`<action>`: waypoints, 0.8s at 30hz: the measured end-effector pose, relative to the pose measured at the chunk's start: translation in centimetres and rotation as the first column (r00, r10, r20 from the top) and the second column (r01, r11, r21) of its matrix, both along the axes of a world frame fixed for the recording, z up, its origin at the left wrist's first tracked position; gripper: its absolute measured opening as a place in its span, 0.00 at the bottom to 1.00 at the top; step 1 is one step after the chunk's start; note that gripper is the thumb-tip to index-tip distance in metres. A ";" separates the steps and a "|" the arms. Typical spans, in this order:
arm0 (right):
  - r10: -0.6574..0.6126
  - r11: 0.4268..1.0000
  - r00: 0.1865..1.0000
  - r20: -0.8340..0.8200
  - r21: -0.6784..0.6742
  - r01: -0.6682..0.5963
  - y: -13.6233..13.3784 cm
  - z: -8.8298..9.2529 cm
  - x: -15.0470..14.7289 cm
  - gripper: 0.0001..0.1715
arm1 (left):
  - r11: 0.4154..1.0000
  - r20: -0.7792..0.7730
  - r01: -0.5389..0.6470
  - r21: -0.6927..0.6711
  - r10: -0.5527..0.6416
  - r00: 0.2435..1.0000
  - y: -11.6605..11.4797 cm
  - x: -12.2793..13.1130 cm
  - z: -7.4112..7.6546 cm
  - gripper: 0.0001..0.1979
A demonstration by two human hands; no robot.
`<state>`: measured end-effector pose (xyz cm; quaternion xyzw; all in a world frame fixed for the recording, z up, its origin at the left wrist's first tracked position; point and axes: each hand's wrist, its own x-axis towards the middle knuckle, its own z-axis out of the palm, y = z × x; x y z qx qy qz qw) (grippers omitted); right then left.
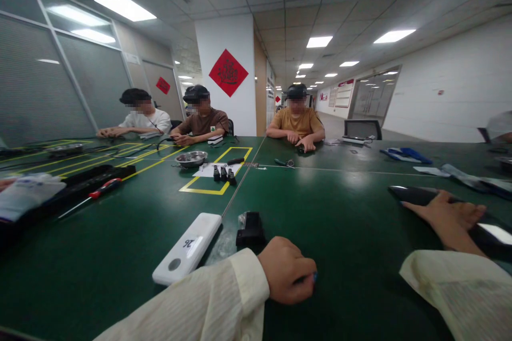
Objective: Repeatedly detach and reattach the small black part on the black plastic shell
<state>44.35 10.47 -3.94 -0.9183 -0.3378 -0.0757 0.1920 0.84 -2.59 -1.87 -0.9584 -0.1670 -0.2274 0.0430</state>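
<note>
My left hand [288, 272] is curled into a loose fist over the green table, a blue fingernail showing at its right side. Whether something sits inside the fingers is hidden. Just behind it lies a small black device [252, 229] with a bit of clear plastic beside it. Left of that is a white power bank [188, 250] marked 26, partly behind my sleeve. Far to the right, my right hand [448, 218] grips a long dark glossy object [412, 194], thumb stretched along its left part. Its kind is unclear.
Mid-table, several small black pieces [224, 175] stand on white paper inside yellow tape, beside a metal bowl [192, 158]. A red-handled screwdriver [104, 188] lies left. Pliers [284, 162] and a blue item [406, 155] lie farther back. Three people with headsets sit opposite.
</note>
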 end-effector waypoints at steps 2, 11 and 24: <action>0.044 0.998 0.989 0.141 0.036 -0.050 0.0 0.7 -1.7 0.50 | 0.999 -0.001 -0.052 0.015 0.052 0.999 0.5 -0.2 -0.2 0.07; 0.649 0.578 0.563 0.512 0.149 -0.802 -1.4 5.1 -13.2 0.48 | 1.000 0.037 -0.002 -0.005 0.002 0.999 -0.4 -0.4 1.1 0.06; 0.996 -0.091 -0.091 0.001 0.111 -0.990 -6.5 1.8 -22.0 0.54 | 0.981 0.270 -0.193 0.024 0.180 0.946 -1.2 -1.2 0.9 0.11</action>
